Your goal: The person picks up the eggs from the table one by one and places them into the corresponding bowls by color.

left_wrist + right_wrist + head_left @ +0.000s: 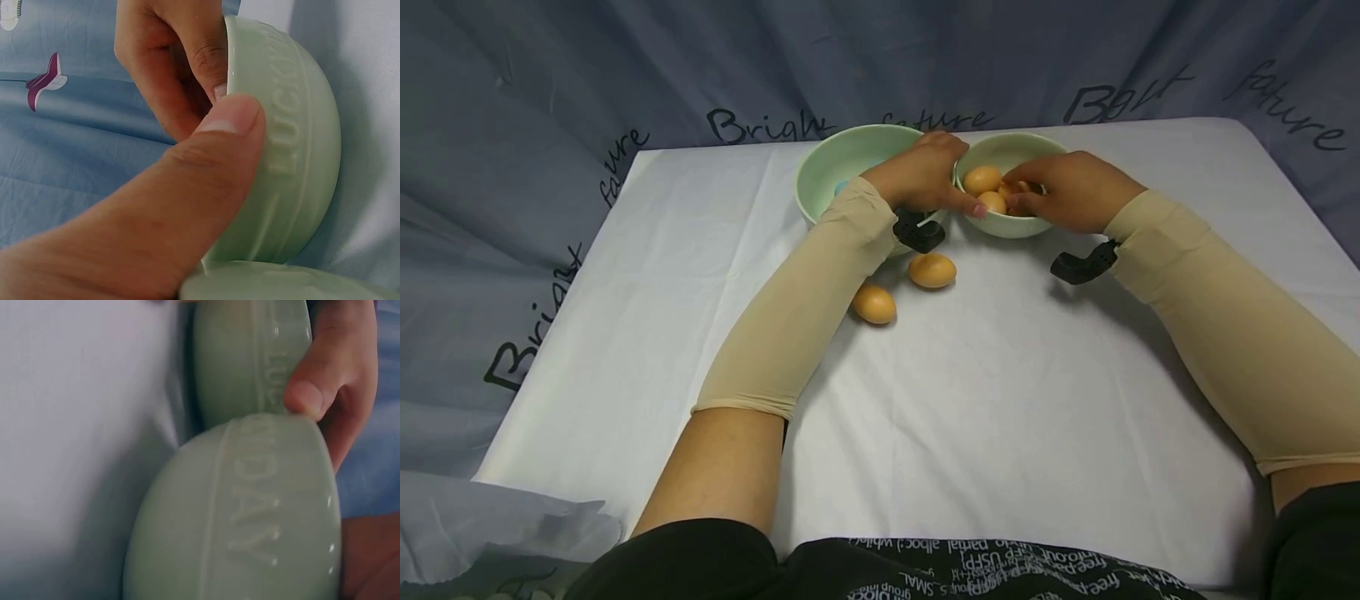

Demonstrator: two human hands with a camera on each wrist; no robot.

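Observation:
Two pale green bowls stand side by side, a larger left bowl (820, 179) and a smaller right bowl (1007, 225). My left hand (921, 173) bridges the place where they meet. Its thumb (219, 150) lies over the rim of the smaller bowl, and its other fingers are mostly hidden from above. Inside the smaller bowl are several brown eggs (982, 180). My right hand (1075, 190) reaches in over the right rim, thumb and fingers around an egg partly hidden beneath them. Raised lettering runs along the smaller bowl's side (250, 494).
Two more brown eggs lie on the white cloth in front of the bowls, a nearer egg (874, 305) by my left sleeve and a farther egg (932, 271). A light-blue item (841, 187) shows in the larger bowl. A grey-blue curtain (865, 58) hangs behind the table (1000, 400).

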